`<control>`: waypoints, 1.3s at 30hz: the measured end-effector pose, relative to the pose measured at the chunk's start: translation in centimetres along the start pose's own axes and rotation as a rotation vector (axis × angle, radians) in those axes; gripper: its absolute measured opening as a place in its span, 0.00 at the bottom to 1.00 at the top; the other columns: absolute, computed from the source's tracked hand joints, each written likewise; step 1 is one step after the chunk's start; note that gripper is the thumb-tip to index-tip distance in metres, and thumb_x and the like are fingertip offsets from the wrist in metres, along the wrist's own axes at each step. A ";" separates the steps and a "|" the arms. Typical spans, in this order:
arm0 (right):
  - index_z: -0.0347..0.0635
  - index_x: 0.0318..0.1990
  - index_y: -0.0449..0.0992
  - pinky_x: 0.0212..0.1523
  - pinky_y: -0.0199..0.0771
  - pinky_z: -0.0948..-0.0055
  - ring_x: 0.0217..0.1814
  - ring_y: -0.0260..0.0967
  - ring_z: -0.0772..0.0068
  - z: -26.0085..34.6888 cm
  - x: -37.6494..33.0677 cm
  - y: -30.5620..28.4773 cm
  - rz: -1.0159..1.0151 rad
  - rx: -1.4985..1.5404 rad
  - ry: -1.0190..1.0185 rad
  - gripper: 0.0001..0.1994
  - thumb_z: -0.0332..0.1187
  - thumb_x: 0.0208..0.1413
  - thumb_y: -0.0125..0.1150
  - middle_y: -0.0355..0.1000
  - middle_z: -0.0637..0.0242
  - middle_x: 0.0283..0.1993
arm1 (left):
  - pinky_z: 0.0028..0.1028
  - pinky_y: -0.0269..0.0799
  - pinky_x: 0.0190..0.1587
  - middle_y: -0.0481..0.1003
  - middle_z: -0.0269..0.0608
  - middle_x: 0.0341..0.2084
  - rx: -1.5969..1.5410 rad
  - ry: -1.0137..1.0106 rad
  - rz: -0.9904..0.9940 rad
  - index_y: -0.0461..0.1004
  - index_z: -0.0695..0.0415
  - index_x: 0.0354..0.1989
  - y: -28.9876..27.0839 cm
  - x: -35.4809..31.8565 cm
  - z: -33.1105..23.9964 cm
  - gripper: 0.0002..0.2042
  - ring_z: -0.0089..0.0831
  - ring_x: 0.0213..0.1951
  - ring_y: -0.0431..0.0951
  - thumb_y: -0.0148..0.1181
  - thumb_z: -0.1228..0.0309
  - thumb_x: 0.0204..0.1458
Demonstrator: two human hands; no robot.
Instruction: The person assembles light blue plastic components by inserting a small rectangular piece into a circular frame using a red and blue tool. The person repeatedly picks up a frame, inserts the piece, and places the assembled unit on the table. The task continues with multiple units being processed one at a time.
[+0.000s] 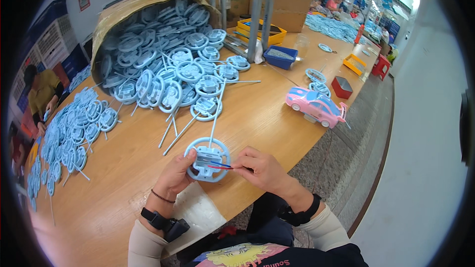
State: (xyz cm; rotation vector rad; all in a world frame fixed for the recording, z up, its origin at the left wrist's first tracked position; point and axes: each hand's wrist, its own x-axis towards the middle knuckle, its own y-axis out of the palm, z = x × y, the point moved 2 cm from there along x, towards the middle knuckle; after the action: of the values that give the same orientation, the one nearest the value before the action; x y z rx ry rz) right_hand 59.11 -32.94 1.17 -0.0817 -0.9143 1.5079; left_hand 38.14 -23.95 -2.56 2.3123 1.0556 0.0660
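My left hand (pixel 175 174) is closed on the left rim of a light-blue plastic toy steering wheel (pixel 208 156), its hollow back facing up. A long thin light-blue rod (pixel 214 120) stretches away from the wheel's top. From the right, my right hand (pixel 263 170) pinches two thin strips, one red and one blue (pixel 220 166). Their tips reach over the wheel's hollow middle. Whether they are wires or the arms of a tool, I cannot tell. Both hands are just above the table's near edge.
A tipped cardboard drum (pixel 101 24) spills many similar wheels (pixel 190 71) onto the wooden table (pixel 133 163). More wheels (pixel 74 128) lie at left, near another person (pixel 44 91). A pink toy car (pixel 316 106), red tin (pixel 342 87), blue bin (pixel 280 58) and metal posts (pixel 256 15) stand at right.
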 end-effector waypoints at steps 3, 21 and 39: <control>0.38 0.31 0.74 0.27 0.66 0.77 0.28 0.67 0.71 -0.3 0.1 -0.2 -0.052 0.048 -0.012 0.05 0.23 0.45 0.61 0.68 0.64 0.31 | 0.35 0.71 0.48 0.72 0.44 0.44 0.121 0.158 -0.190 0.64 0.61 0.50 -5.1 -0.9 -2.0 0.23 0.34 0.46 0.73 0.48 0.54 0.55; 0.35 0.30 0.75 0.25 0.65 0.79 0.26 0.66 0.73 -2.8 -1.9 -2.2 -0.137 0.144 0.185 0.04 0.22 0.44 0.61 0.68 0.63 0.27 | 0.37 0.67 0.39 0.70 0.48 0.34 1.831 0.765 -0.836 0.68 0.59 0.42 -4.8 11.4 -9.9 0.26 0.42 0.37 0.71 0.62 0.53 0.39; 0.39 0.32 0.74 0.28 0.68 0.74 0.29 0.69 0.65 2.3 0.2 -0.2 -0.018 0.045 0.009 0.04 0.25 0.46 0.60 0.68 0.64 0.30 | 0.27 0.75 0.37 0.74 0.35 0.32 0.155 0.222 -0.401 0.68 0.60 0.42 -3.5 -3.5 -3.2 0.11 0.24 0.32 0.76 0.51 0.77 0.49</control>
State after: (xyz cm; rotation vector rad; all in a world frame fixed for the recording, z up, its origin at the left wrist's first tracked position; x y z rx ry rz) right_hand 57.97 -33.89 2.89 -0.0476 -0.8709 1.5095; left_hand 32.46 -23.03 -1.14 2.2162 1.6719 0.0867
